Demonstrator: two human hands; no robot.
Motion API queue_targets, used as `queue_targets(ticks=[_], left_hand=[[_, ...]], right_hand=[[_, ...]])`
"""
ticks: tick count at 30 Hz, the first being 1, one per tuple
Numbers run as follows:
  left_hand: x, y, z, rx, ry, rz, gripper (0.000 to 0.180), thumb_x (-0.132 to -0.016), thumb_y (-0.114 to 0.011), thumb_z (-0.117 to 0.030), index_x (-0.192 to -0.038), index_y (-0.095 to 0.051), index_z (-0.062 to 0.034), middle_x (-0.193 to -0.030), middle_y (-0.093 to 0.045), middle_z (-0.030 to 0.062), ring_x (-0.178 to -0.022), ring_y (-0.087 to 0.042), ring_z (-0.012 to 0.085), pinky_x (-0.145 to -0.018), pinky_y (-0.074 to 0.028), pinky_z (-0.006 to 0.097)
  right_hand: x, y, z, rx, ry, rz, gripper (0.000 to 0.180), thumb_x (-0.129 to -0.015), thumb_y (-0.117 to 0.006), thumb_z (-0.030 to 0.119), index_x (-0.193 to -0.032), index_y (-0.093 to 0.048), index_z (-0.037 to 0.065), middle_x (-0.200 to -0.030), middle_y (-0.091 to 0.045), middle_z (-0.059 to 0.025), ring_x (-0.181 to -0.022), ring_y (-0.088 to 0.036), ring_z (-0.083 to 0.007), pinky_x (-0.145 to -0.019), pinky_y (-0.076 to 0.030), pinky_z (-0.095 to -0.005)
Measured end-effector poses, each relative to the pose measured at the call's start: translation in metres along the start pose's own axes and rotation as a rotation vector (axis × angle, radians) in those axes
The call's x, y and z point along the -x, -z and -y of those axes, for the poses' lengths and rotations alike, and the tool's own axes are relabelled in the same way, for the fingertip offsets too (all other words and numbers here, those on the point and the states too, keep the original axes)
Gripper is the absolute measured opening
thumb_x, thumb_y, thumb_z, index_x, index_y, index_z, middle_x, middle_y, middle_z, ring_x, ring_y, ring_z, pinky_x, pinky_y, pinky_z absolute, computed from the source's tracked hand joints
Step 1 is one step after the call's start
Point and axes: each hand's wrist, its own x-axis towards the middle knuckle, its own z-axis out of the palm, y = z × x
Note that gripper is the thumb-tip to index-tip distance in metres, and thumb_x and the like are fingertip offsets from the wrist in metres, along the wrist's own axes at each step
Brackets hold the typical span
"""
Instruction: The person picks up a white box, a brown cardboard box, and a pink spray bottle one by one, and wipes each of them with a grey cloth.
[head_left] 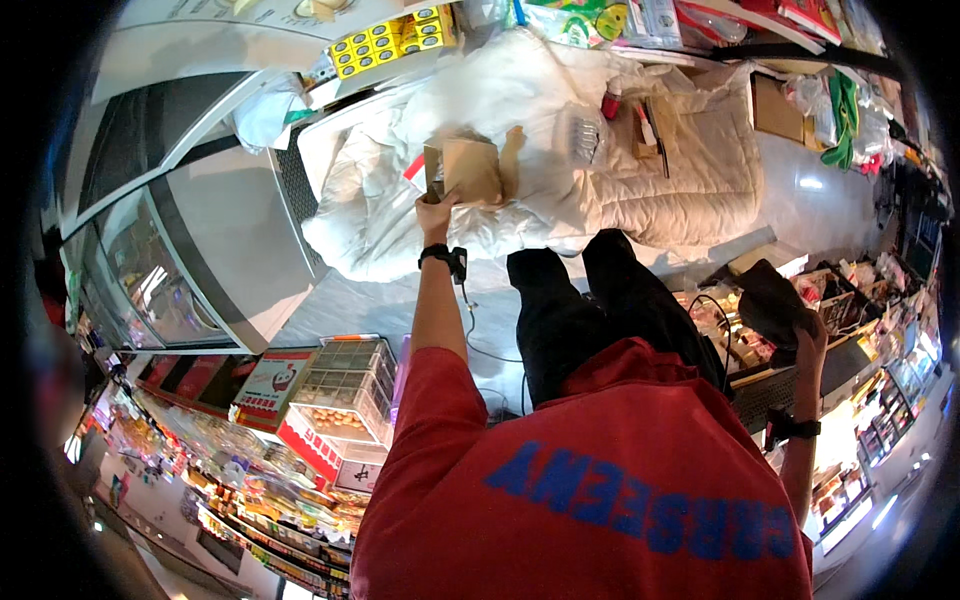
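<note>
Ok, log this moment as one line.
left hand: holding cardboard box | right hand: holding dark item, kind unclear | box: on or above white quilt, unclear | red container: on quilt

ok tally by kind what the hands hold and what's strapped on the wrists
Brown cardboard piece in the left hand: 1
Dark item in the right hand, exact kind unclear: 1
Black wrist straps, one per wrist: 2
Total: 4
</note>
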Motion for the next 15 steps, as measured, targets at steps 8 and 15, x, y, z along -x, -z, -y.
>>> queue_targets(ticks=[8,15], left_hand=[[0.064,0.032,-0.052,0.327,0.230,0.144,0.045,-0.078,-0.078,-0.023,-0.115,-0.067,-0.0003,-0.097,-0.072,0.0079,-0.083,-0.068,0.0179,-0.063,-0.057,0.036],[0.040,0.012,-0.015,-0.129,0.240,0.162,0.057,-0.084,-0.074,-0.040,-0.123,-0.066,0.0011,-0.104,-0.071,0.0185,-0.091,-0.070,0.0258,-0.069,-0.058,0.036]], right_hand=[[-0.017,-0.013,0.014,-0.153,0.201,-0.042,0.038,-0.083,-0.062,-0.002,-0.121,-0.061,-0.004,-0.113,-0.065,-0.0085,-0.105,-0.059,-0.0187,-0.094,-0.047,-0.0300],[-0.020,-0.031,0.053,0.036,0.125,-0.059,0.046,-0.084,-0.064,0.004,-0.129,-0.059,0.000,-0.118,-0.063,-0.0082,-0.109,-0.059,-0.0214,-0.097,-0.044,-0.0325]])
